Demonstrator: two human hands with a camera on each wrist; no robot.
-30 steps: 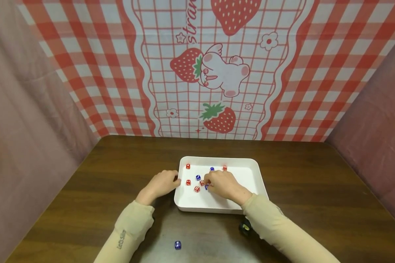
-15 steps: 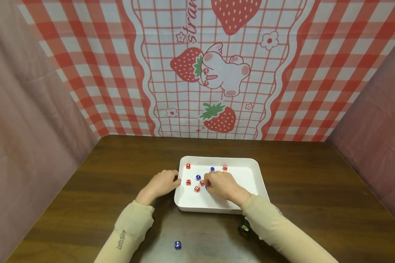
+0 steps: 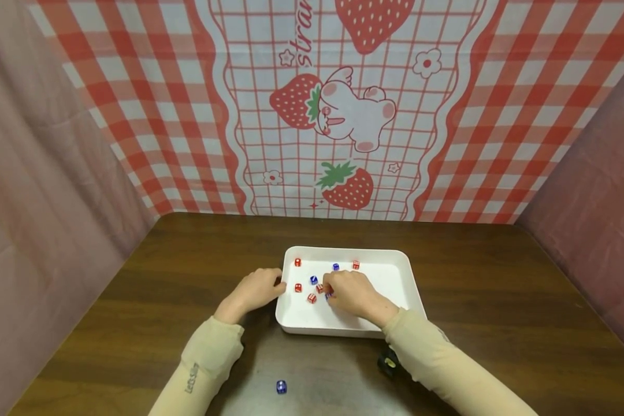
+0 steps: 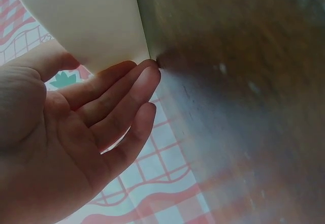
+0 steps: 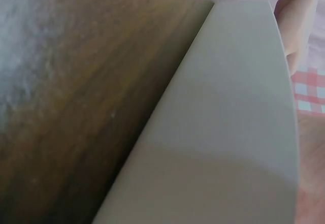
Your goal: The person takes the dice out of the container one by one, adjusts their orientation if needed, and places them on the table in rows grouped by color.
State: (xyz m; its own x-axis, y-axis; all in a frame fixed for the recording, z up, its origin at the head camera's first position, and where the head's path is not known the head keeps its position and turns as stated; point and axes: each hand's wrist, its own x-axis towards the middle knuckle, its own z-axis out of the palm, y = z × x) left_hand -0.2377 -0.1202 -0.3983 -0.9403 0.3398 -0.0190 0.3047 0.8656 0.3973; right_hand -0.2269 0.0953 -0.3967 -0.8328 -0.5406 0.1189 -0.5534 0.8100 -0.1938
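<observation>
A white tray [image 3: 333,331] on the table holds several red and blue dice. My left hand [image 3: 257,289] grips its left wall. In the left wrist view that hand [image 4: 96,102] has its fingers against the outer wall and the thumb at the rim. My right hand [image 3: 356,293] reaches down inside the tray, fingers bent, pinching a blue die [image 3: 329,297] that is mostly hidden by the hand. Close beside those fingertips lie a red die [image 3: 319,288], another red die [image 3: 312,299] and a blue die [image 3: 314,280].
One blue die [image 3: 281,387] lies outside the tray, near the front. A small dark object [image 3: 388,363] shows by the right sleeve. Behind the wooden table [image 3: 213,242] hangs a strawberry-print cloth [image 3: 343,115], with pink curtains at both sides.
Hardly anything differs. Both hands keep their places, and the blue die at the right fingertips shifts very slightly to the right.
</observation>
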